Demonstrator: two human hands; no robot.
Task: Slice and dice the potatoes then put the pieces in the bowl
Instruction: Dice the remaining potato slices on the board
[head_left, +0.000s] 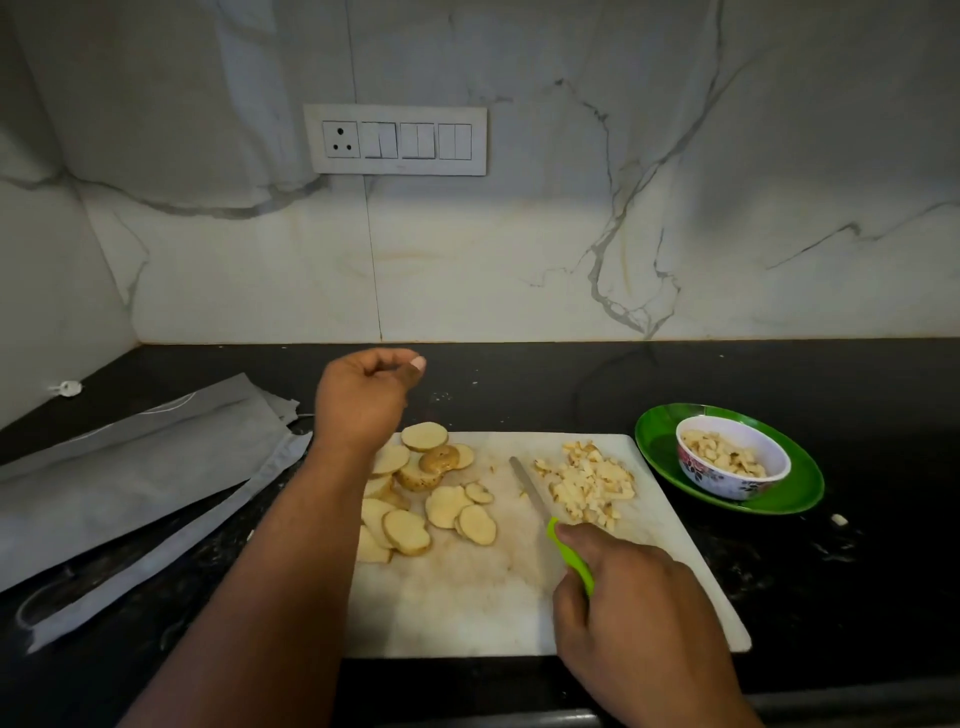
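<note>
Now the right hand (631, 597), low and right of centre in the frame, grips the green handle of a knife (550, 519), its fingers curled round it. The blade lies flat on the white cutting board (467, 608), pointing toward the upper left, just beside a heap of diced potato pieces (589, 486) at the board's upper right part.

The left hand (363, 400) hangs above the board's upper left corner and the dark counter (857, 597), its fingers loosely curled with the thumb tip against the fingertips. Whether anything is pinched between them cannot be told. Its forearm crosses the frame from the lower left.

Round potato slices (421, 493) lie overlapping on the left part of the board, some with brown skin showing; a few are partly hidden under the left forearm.

To the right of the board, close by its upper right corner, a patterned bowl (727, 475) stands on a green plate (670, 441); the bowl already holds diced potato. A small pale scrap (839, 519) lies on the counter just below the plate.

At the left of the frame grey cloth bags (130, 467) lie on the counter. On the marble wall above, in the upper middle, sits a switch panel (395, 139) with a socket.
</note>
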